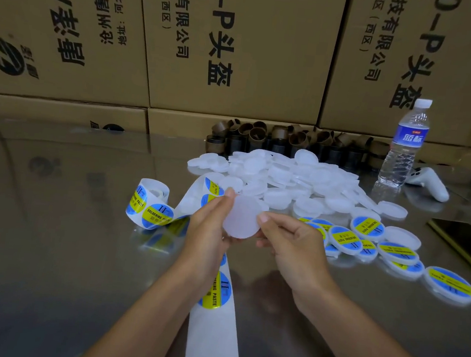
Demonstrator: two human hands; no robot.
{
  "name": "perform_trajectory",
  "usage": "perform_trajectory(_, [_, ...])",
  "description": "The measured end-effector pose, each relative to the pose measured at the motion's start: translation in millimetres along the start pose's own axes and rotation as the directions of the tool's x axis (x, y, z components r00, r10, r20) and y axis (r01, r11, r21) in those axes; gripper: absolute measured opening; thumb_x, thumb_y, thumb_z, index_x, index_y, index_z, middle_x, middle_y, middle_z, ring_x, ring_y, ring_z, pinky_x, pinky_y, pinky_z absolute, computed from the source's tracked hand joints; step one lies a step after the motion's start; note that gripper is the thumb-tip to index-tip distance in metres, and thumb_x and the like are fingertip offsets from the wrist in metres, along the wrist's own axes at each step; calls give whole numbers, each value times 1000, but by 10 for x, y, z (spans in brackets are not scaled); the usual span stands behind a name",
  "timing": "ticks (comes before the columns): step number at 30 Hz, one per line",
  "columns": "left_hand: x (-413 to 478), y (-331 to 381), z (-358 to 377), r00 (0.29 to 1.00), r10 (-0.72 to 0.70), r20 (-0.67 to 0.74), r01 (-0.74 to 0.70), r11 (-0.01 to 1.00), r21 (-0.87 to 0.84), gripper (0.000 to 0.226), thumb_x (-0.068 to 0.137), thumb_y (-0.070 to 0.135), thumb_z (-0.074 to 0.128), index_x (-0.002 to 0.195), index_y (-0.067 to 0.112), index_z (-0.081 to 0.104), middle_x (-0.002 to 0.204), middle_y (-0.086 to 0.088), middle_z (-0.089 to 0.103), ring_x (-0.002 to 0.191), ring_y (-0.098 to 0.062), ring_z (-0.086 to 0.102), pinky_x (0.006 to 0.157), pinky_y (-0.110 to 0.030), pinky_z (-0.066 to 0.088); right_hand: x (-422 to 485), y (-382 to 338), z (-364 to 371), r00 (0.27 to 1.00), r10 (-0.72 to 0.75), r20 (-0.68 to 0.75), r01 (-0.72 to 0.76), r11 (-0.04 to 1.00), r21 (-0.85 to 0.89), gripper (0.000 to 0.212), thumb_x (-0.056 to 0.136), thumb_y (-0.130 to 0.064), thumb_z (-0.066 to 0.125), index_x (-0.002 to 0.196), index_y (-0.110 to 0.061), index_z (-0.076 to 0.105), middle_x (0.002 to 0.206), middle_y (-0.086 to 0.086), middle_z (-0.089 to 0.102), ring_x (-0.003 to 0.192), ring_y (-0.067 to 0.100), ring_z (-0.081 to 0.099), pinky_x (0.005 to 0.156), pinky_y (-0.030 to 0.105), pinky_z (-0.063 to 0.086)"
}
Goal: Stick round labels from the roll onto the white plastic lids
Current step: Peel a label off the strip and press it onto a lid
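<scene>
Head view, looking down over the tabletop (61, 247). Left hand (209, 225) curled round the left rim of a plain white lid (241, 219), thumb up at its top edge. Right hand (288, 242) pinching the right rim, thumb on the face, fingers tucked behind. No label on the face turned toward the camera.

Label roll (150, 204) lying just left of the left hand. Backing strip (213, 336) running under the left wrist and off toward the body, with one label on it below that wrist. Heap of bare lids (286, 178) beyond both hands. Labelled lids (368, 230) spread to the right of the right hand.

Likely trouble from here:
- Once down to one hand for the peel, could tilt or drop the slick lid among the finished ones.
- Could land the label off-centre or creased if pressed from one edge with the lid held in the air rather than flat.
- Could fold the sticky side onto itself or onto a fingertip while peeling.
- Could drag the loose strip with the left forearm and tug the roll along.
- Cannot tell whether the face shown is the lid's top or underside, so sticking on the wrong side is also possible.
</scene>
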State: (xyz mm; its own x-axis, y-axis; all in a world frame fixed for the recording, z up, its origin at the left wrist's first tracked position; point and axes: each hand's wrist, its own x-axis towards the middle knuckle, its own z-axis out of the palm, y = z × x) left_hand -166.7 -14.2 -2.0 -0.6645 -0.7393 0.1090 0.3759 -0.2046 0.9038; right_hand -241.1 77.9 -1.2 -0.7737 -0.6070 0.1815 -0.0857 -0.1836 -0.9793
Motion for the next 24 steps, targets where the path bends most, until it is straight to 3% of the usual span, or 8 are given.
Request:
perform_trajectory(4, [3,-47,-32,999,32,17,-34,990,133,12,84,23,67,95,25,72,104,-2,72,96,-19,66,80,-31,54,-5,19,-12,997,-43,72,44,999,-21,8,87,-16,65,83,-17,73,62,-9,69,52,0,57,54,9,44])
perform_trajectory(6, [9,-54,-42,999,49,16,-51,987,151,14,89,19,64,92,29,73,109,-4,69,101,-23,64,87,-37,52,0,30,0,996,-72,57,73,997,-23,13,89,-17,63,80,-19,71,60,-8,68,53,0,58,56,12,46])
perform_trajectory(9, [31,-25,-59,995,101,-17,-98,987,130,15,90,18,62,93,28,72,99,5,70,89,-13,64,71,-26,50,-9,107,3,981,-191,27,191,945,-265,16,93,-24,55,82,-22,67,61,-6,65,61,6,59,66,24,50])
perform_trajectory(12, [59,26,-73,990,118,-79,-115,992,45,15,91,14,59,94,25,70,88,10,71,76,-6,65,60,-19,50,-96,193,22,937,-243,252,349,711,-611,17,90,-26,56,107,-27,57,81,-14,57,87,10,56,79,32,46])
perform_trajectory(15, [65,34,-81,985,117,-129,-115,993,19,15,92,16,59,92,27,69,96,4,70,83,-16,64,68,-27,51,-157,227,83,881,-223,418,464,582,-667,37,84,-44,59,118,-34,47,84,-24,41,94,5,43,78,26,35])
perform_trajectory(18, [61,54,-78,982,129,-137,-127,992,17,14,93,15,58,94,25,68,104,-4,67,86,-21,62,78,-39,48,-157,236,92,847,-191,497,518,508,-688,50,80,-57,59,122,-35,43,96,-25,46,102,4,42,86,27,31])
perform_trajectory(21, [76,80,-95,981,143,-133,-146,989,-13,14,94,12,55,95,21,65,100,-3,65,76,-12,63,62,-25,54,-145,273,66,850,-121,512,497,506,-705,57,78,-59,60,126,-37,41,123,-19,50,119,5,39,104,32,22])
perform_trajectory(24, [76,85,-95,984,133,-117,-138,990,-33,14,95,11,53,95,20,64,100,-3,64,77,-10,63,58,-20,54,-130,286,65,857,-138,497,493,505,-708,51,78,-58,61,121,-38,45,121,-18,53,118,6,43,102,34,21])
